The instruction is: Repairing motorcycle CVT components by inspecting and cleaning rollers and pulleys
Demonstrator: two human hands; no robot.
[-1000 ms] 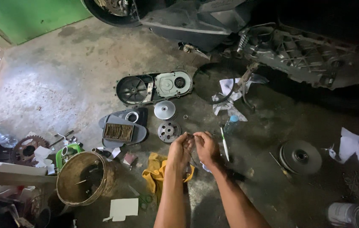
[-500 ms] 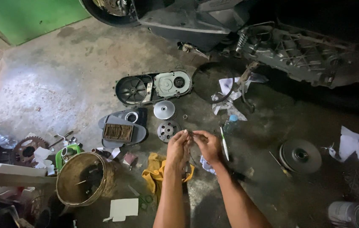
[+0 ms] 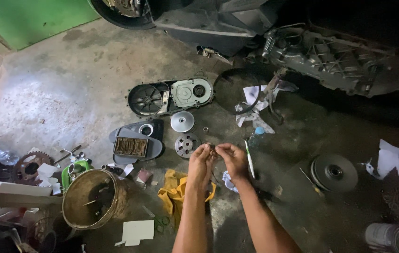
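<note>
Both hands were raised together over the concrete floor [image 3: 68, 93], fingertips meeting. The left hand [image 3: 201, 161] and the right hand [image 3: 233, 159] pinched a small dark part [image 3: 212, 149] between thumbs and forefingers; the part was too small to identify. Both hands were closed on it, with the fingers curled and the forearms running down to the lower edge of the view.

Directly beyond the hands lay a perforated round plate [image 3: 187, 144], and above it a smooth silver pulley disc [image 3: 182, 122]. A small ring [image 3: 205, 130] sat just right of the disc. Farther up rested a long transmission cover [image 3: 171, 96], inner side up. Left of the round plate lay a grey air filter housing [image 3: 136, 143] with a brown pleated element.

Under the left forearm lay a yellow rag [image 3: 175, 192]. A plastic bottle with a blue cap [image 3: 255, 137] stood just right of the right hand, beside a slim white-handled tool [image 3: 248, 159]. A clutch drum [image 3: 334, 172] lay well apart to the right. A rusty round bucket [image 3: 91, 199] stood at lower left, near a toothed sprocket [image 3: 30, 166]. The scooter engine case [image 3: 335, 56] occupied the upper right.
</note>
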